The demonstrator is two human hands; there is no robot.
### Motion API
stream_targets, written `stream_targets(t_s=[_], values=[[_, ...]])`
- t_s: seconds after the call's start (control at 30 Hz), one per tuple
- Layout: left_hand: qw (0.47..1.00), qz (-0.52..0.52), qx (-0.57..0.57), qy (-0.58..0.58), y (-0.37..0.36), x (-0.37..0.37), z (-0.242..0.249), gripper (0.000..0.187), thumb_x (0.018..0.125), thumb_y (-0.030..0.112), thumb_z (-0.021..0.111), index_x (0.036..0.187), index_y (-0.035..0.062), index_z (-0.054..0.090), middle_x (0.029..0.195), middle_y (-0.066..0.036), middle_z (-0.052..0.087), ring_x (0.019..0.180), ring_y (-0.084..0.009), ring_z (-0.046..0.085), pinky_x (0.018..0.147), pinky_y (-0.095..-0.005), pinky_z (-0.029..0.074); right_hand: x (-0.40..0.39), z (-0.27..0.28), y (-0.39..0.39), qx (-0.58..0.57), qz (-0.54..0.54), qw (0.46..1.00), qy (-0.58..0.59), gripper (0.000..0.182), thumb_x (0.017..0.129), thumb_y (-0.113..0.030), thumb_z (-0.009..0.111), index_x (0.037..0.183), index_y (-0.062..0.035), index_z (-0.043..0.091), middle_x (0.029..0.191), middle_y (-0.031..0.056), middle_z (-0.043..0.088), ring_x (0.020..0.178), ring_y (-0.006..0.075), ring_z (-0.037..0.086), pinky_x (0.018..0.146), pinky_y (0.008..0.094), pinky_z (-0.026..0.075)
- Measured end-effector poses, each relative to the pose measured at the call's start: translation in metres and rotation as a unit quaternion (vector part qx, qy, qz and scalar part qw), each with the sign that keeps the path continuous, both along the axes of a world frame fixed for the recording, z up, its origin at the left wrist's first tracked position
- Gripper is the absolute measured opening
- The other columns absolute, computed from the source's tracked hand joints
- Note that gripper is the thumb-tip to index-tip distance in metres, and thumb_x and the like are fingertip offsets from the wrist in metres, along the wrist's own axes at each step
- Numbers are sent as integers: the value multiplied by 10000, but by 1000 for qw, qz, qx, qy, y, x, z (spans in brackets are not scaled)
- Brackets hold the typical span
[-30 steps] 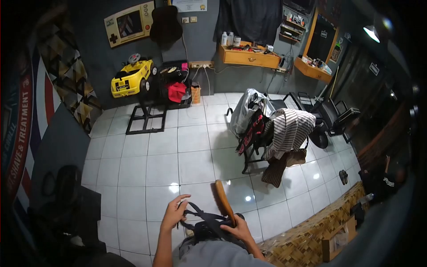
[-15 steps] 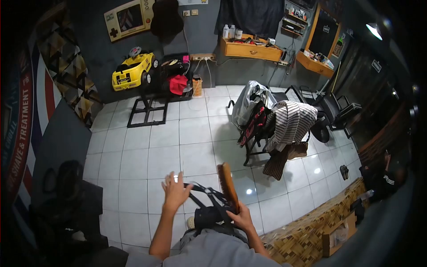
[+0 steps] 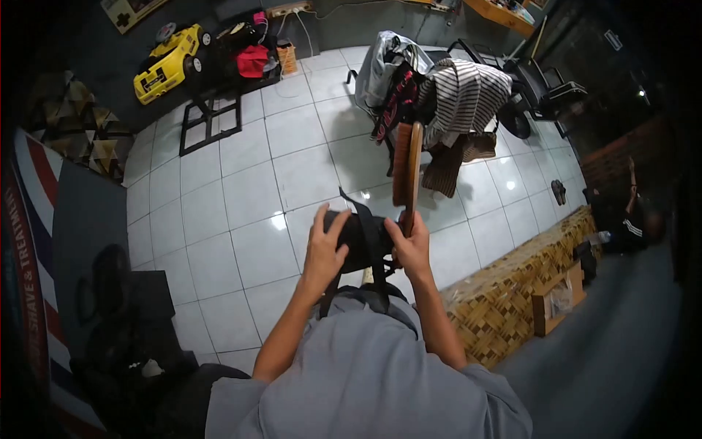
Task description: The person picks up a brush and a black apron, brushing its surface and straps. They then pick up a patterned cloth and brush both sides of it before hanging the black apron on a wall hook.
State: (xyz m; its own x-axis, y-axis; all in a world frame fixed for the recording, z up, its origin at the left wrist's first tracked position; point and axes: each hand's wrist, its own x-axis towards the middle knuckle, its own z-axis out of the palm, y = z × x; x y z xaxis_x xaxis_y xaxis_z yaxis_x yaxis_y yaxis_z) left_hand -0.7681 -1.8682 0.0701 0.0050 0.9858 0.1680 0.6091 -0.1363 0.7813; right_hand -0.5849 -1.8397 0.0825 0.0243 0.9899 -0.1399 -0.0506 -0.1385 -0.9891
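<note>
A wooden brush (image 3: pixel 414 164) with reddish-brown bristles stands nearly upright, its handle gripped by my right hand (image 3: pixel 412 249). Right beside that hand is a black pouch-like bag (image 3: pixel 355 245) with dark straps, held up in front of my body. My left hand (image 3: pixel 325 249) is at the bag's left side, its fingers apart and curved over the edge. How firmly it touches the bag is hard to tell.
A chair draped with a striped cloth (image 3: pixel 472 95) stands ahead on the tiled floor (image 3: pixel 241 212). A yellow toy car (image 3: pixel 168 66) is at the upper left. A woven-pattern bench (image 3: pixel 504 304) with a cardboard box (image 3: pixel 545 311) runs along the right. A person (image 3: pixel 625 219) is at the far right.
The view has tilted down. Both hands and the bag are raised and closer together. My left hand has moved onto the bag's side, and the brush is more upright.
</note>
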Motion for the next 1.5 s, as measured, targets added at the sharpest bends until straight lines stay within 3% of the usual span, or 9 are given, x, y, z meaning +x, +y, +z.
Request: stream_targets(t_s=[0.23, 0.53, 0.6, 0.67, 0.73, 0.87, 0.93, 1.1, 1.5], values=[[993, 41, 103, -42, 30, -30, -1, 441, 801, -51, 478, 1228, 41, 539, 944, -173, 642, 798, -220, 648, 641, -305, 518, 14, 16, 12, 57, -41, 997, -19, 188, 867, -132, 631, 834, -55, 462, 585, -34, 421, 402, 47, 394, 341, 217, 317], [986, 165, -14, -30, 49, -110, -25, 323, 824, -6, 486, 1133, 19, 574, 930, -235, 619, 789, -347, 623, 714, -367, 493, 20, 17, -6, 40, -83, 995, -46, 254, 826, -140, 678, 877, -54, 445, 633, -18, 429, 436, 45, 396, 358, 215, 315], [977, 162, -26, 135, 50, -135, -69, 342, 836, 59, 535, 1170, -15, 529, 925, -248, 617, 835, -355, 606, 738, -361, 485, 15, 20, -15, -5, -70, 997, -43, 310, 784, -136, 725, 886, -50, 445, 658, -17, 444, 468, 54, 422, 389, 207, 340], [986, 117, 59, 99, 44, -124, -88, 418, 845, 166, 602, 1188, -48, 495, 910, -226, 618, 871, -315, 592, 790, -357, 470, 8, -6, -21, 12, -60, 997, -41, 373, 737, -123, 770, 911, -42, 450, 708, -13, 475, 524, 65, 466, 439, 200, 386], [962, 7, -225, -155, 31, -84, -28, 485, 835, 273, 652, 1192, -23, 510, 955, -188, 623, 928, -250, 580, 835, -344, 457, -7, -10, -30, 4, -25, 1000, -2, 429, 710, -83, 787, 972, -19, 453, 810, 29, 556, 709, 105, 588, 567, 220, 489], [932, -294, -193, -84, -10, -45, -13, 499, 788, 273, 716, 1196, 45, 541, 1004, -117, 643, 948, -193, 592, 848, -293, 448, -33, -14, -44, -19, 24, 999, 26, 508, 667, -131, 826, 1003, -10, 465, 830, 22, 524, 773, 120, 582, 644, 248, 505], [928, -291, -201, -118, -19, -39, -27, 541, 729, 255, 760, 1185, 48, 556, 982, -130, 650, 909, -195, 611, 820, -293, 461, -27, -30, -47, 14, 79, 987, -140, 613, 601, -220, 869, 1013, -7, 468, 851, 27, 511, 850, 136, 571, 695, 259, 479], [933, -245, -257, -63, -36, -47, -2, 773, 749, 192, 722, 1382, 99, 289, 769, -208, 621, 753, -322, 626, 695, -368, 463, -26, -46, -63, -9, 221, 975, -10, 729, 604, -256, 824, 1170, 24, 461, 1042, 133, 578, 930, 227, 574, 800, 311, 457], [936, -282, -208, 41, -57, -69, -2, 1033, 710, 247, 766, 1445, 96, 57, 708, -249, 599, 748, -445, 591, 663, -478, 458, -45, -35, -77, 52, 166, 878, -445, 314, 660, -120, 649, 924, -43, 497, 901, 174, 557, 854, 359, 549, 668, 436, 457]])
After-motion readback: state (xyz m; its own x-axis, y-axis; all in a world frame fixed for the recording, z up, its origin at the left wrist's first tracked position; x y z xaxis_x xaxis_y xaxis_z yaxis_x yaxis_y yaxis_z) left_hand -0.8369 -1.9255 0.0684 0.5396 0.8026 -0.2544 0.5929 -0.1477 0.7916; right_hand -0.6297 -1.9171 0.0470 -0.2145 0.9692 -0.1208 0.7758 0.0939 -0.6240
